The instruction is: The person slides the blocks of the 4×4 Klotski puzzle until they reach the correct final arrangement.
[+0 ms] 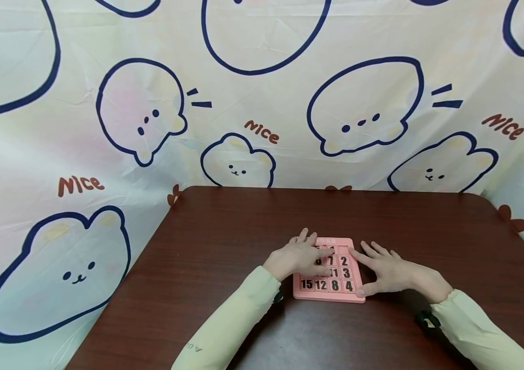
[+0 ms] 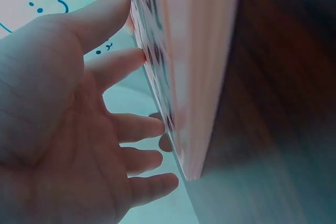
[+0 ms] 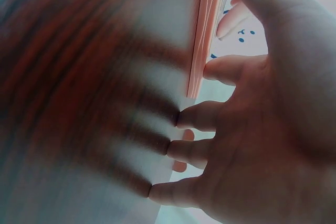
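Observation:
A pink sliding number puzzle (image 1: 329, 296) lies flat on the table, with black numbers on its tiles. My left hand (image 1: 298, 257) spreads over its left part and hides several tiles. In the left wrist view the thumb and index finger reach the tile face of the puzzle (image 2: 195, 77); the other fingers are stretched out along it. Beside the puzzle's right edge is my right hand (image 1: 393, 273), its fingers spread. The right wrist view shows its index fingertip (image 3: 212, 70) at the side of the board, while the other fingertips rest on the table.
The dark brown wooden table (image 1: 225, 221) extends around the puzzle on all sides. Behind it hangs a pale cloth (image 1: 289, 103) with cartoon bear outlines and the word "Nice". Black bands (image 1: 427, 319) sit at the sleeve cuffs.

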The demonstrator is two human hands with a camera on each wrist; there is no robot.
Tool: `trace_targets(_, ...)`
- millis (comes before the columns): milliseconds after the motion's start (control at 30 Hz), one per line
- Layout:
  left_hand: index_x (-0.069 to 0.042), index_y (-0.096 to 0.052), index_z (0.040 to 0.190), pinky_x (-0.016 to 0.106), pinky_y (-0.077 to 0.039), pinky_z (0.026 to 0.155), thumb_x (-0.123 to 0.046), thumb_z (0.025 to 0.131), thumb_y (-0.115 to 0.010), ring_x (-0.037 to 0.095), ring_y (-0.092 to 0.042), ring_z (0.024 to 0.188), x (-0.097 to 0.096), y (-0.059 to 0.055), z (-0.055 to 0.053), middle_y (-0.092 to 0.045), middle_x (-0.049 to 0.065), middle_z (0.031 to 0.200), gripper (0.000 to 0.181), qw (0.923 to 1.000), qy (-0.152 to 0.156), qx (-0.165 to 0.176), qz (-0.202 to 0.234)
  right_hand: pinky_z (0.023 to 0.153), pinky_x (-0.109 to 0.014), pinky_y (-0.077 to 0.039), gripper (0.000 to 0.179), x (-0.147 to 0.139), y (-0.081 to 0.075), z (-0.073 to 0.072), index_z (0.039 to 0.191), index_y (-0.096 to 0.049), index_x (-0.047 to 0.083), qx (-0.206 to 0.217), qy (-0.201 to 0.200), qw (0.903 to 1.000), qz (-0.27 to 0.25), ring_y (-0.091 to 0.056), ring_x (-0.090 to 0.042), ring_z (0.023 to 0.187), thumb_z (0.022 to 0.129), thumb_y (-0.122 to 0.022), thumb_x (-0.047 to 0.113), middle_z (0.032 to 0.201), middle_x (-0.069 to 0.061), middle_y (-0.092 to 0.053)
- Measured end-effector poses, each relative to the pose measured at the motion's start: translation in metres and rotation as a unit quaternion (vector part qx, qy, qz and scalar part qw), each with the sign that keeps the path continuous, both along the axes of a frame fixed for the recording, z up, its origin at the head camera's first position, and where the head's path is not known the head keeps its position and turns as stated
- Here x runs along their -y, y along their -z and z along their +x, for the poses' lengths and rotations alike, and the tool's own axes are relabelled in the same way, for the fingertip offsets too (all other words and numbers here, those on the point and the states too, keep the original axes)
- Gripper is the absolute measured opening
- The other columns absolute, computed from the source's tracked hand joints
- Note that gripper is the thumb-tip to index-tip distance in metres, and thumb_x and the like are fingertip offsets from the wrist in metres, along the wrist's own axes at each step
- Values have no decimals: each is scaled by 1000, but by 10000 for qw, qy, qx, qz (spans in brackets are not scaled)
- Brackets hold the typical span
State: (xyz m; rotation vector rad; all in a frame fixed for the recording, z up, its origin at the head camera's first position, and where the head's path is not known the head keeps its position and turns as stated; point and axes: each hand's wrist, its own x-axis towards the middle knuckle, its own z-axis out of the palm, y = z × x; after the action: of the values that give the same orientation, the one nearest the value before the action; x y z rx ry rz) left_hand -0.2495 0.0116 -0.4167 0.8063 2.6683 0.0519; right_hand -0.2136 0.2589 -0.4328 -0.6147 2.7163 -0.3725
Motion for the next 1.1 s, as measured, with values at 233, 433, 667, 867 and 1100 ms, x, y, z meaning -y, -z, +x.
trace_targets(233,-49,-32,149,50,-17,123,-61,94,-51,32,2,154,14,2,-3,-13,10,166,59,9999,-49,43,126,101,-81,-18,109,-1,0,0,155,-28,13,-96,-24,9999,30,-15,-57,144,73,-64,76,158,-32,-21)
trace_targets(433,-44,-33,150,50,-18,123,-61,93,-52,33,0,154,14,0,1,-13,11,166,62,9999,23,-49,147,102,-80,-17,109,-1,0,0,156,-27,15,-43,-4,10000,64,-14,-57,144,73,-64,77,158,-31,-21)
trace_targets(667,-44,-31,151,48,-18,123,-65,93,-48,31,-2,155,2,-3,14,-13,7,166,64,9987,454,-252,9,102,-81,-16,108,-1,0,0,156,-27,14,-10,-35,10000,9,-14,-57,144,75,-64,75,158,-32,-20)
trace_targets(867,-51,-30,148,47,-20,123,-68,93,-44,29,0,155,-7,-4,23,-12,2,167,60,9976,640,-237,-116,100,-81,-18,106,-3,0,-1,155,-28,13,-113,-95,9999,-27,-15,-57,144,76,-64,74,157,-33,-21)
trace_targets(1100,-53,-29,148,47,-20,122,-71,92,-41,30,-1,155,-13,-4,23,-10,0,167,59,9963,730,-295,-345,101,-81,-17,107,-3,0,0,155,-28,13,-61,-78,9999,-37,-14,-57,144,75,-64,75,158,-32,-21)
